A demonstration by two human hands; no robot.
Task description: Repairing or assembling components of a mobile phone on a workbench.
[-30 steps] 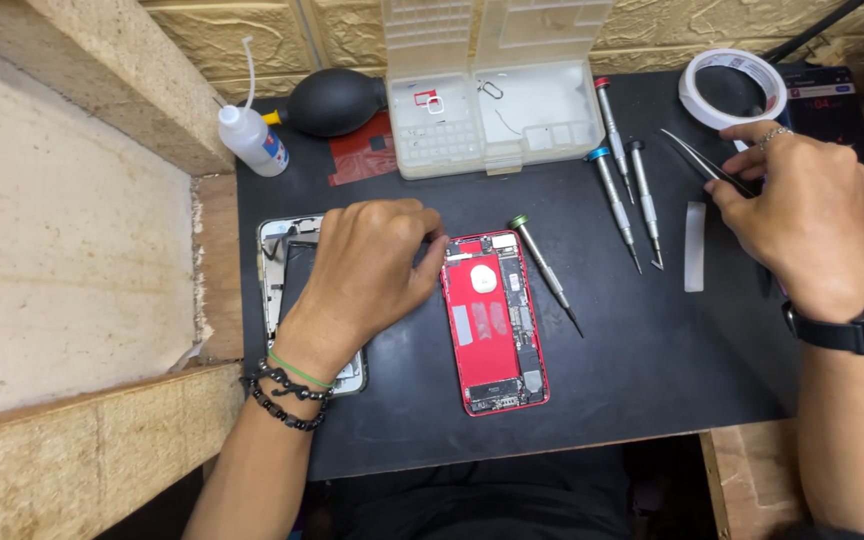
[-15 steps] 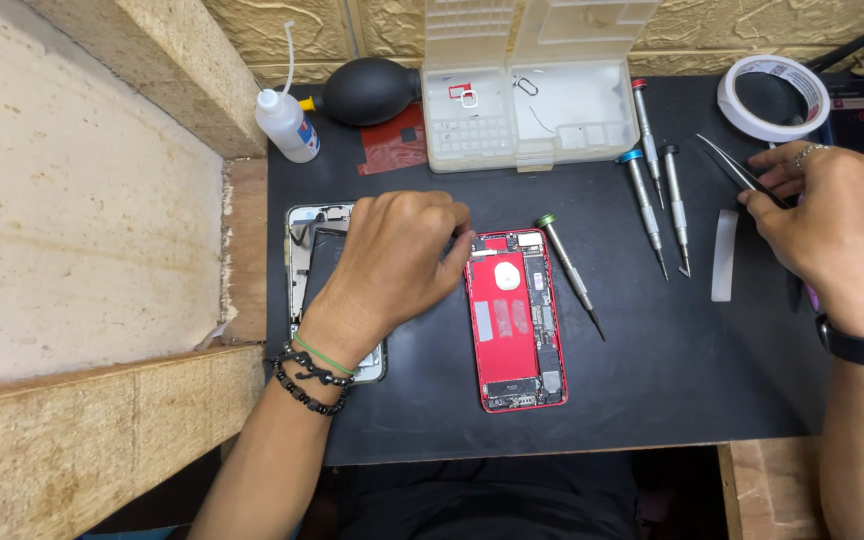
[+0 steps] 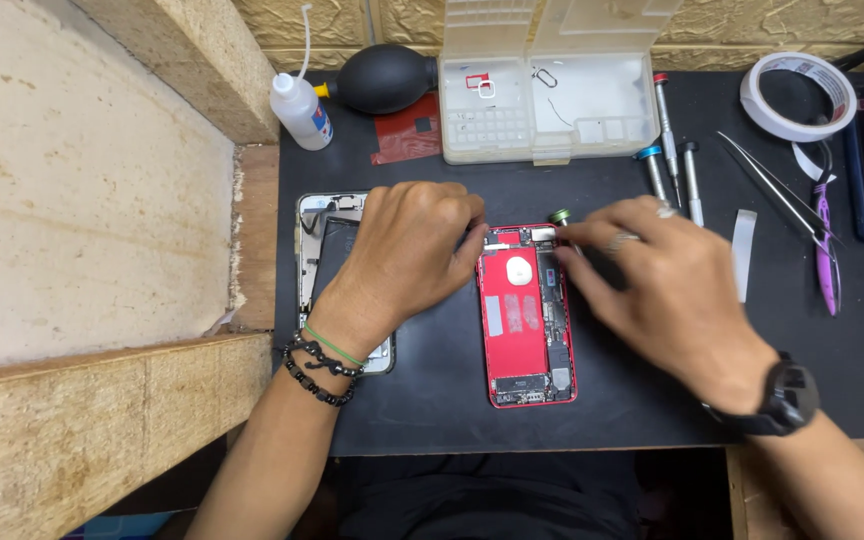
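Note:
An opened red phone [image 3: 527,315] lies in the middle of the black mat [image 3: 432,400], its inner parts showing. My left hand [image 3: 402,255] rests over a detached screen frame [image 3: 317,225] to the left, and its fingertips press on the red phone's top left corner. My right hand [image 3: 667,290] reaches in from the right to the phone's top right corner. Its fingers close on the shaft of a green-capped screwdriver [image 3: 559,215], with only the cap showing above them.
At the back of the mat are a clear parts box [image 3: 542,110], a black air blower [image 3: 387,78], a small white bottle [image 3: 299,108], two more screwdrivers [image 3: 677,150], a tape roll [image 3: 797,95], tweezers [image 3: 772,185], a purple tool [image 3: 827,260]. A stone ledge runs along the left.
My right hand has let go of the tweezers at the right and moved left to the green-capped screwdriver beside the phone. My left hand has stayed put.

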